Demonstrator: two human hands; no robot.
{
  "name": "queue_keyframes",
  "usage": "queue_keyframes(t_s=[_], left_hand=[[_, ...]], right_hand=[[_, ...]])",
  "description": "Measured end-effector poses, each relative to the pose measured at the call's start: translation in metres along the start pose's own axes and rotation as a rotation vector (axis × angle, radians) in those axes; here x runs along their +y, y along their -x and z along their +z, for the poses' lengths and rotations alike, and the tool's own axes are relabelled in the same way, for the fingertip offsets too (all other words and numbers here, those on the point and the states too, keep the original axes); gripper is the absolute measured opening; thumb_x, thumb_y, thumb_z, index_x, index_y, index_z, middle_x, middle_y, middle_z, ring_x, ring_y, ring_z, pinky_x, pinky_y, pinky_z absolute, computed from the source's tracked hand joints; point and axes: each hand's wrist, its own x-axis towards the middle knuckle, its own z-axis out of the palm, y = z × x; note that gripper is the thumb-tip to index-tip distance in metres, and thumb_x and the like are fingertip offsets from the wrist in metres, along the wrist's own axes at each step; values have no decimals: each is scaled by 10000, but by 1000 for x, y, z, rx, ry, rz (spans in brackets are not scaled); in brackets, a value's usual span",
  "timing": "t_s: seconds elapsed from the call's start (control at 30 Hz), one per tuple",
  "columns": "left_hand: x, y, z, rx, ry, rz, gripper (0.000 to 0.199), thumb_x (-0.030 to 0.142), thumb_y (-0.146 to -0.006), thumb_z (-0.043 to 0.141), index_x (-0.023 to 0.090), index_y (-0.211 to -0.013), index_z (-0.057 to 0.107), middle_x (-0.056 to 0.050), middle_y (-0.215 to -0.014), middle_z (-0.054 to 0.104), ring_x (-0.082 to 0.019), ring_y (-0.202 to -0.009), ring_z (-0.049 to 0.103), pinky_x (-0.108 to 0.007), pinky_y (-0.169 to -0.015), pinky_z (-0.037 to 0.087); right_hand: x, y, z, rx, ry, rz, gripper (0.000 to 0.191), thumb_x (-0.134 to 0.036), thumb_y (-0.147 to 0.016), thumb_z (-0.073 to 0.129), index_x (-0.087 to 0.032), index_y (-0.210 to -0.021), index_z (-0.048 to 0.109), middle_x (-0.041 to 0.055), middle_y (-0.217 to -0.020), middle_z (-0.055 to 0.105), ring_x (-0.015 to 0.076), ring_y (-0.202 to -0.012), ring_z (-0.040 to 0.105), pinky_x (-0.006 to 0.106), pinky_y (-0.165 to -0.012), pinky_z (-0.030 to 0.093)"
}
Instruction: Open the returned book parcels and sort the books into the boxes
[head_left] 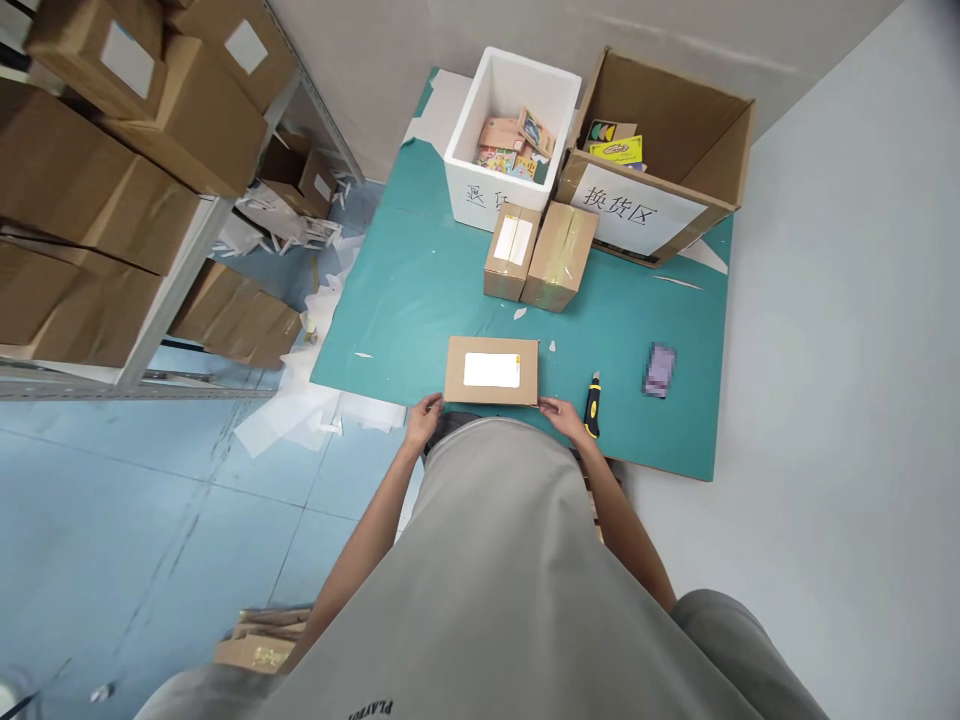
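A closed brown cardboard box (491, 394) with a white label lies near the front edge of the green-topped table. At its near left corner is my left hand (425, 420), fingers bent in and fingertips against the corner. The near right corner is between the fingers of my right hand (564, 415). Just right of that hand lies a black and yellow utility knife (592, 405), its blade end pointing away from me.
Behind stand two taped cartons (512, 240), a white foam bin (461, 175) holding colourful packs, and a large open carton (720, 150). A blurred purple item (660, 370) lies right on the table (405, 300). Left is a shelf (176, 290) of boxes; paper scraps (300, 400) litter the floor.
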Motion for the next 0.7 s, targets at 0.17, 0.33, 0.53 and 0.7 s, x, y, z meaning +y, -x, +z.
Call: queue_keyframes(t_s=[0.17, 0.33, 0.53, 0.7], left_hand=[[1, 11, 0, 6, -57, 63, 286, 307, -801, 746, 184, -1056, 795, -119, -1120, 818, -300, -1046, 775, -484, -1049, 584], [34, 10, -5, 49, -79, 167, 294, 338, -823, 752, 184, -1064, 817, -111, -1108, 810, -276, -1002, 768, -425, -1010, 592], [90, -11, -14, 164, -135, 417, 341, 417, -886, 735, 161, -1087, 837, -108, -1086, 799, -254, -921, 758, -395, -927, 608], [90, -20, -11, 100, -93, 294, 322, 387, -827, 797, 148, -1039, 832, -115, -1006, 821, -274, -917, 771, -405, -916, 623]], right_hand=[[-4, 4, 6, -18, 11, -15, 227, -367, -778, 775, -219, -935, 846, 79, -1029, 851, 337, -994, 802, 489, -945, 625], [-31, -3, -7, 57, 33, -122, 287, -468, -818, 749, -210, -888, 852, 86, -1009, 845, 313, -968, 781, 413, -942, 599], [-73, -23, -22, 220, 49, -212, 389, -565, -863, 717, -204, -906, 856, 104, -986, 848, 319, -926, 785, 396, -866, 608], [-74, -27, -16, 238, 87, -138, 405, -587, -888, 704, -207, -839, 837, 113, -945, 848, 330, -902, 795, 413, -862, 619]])
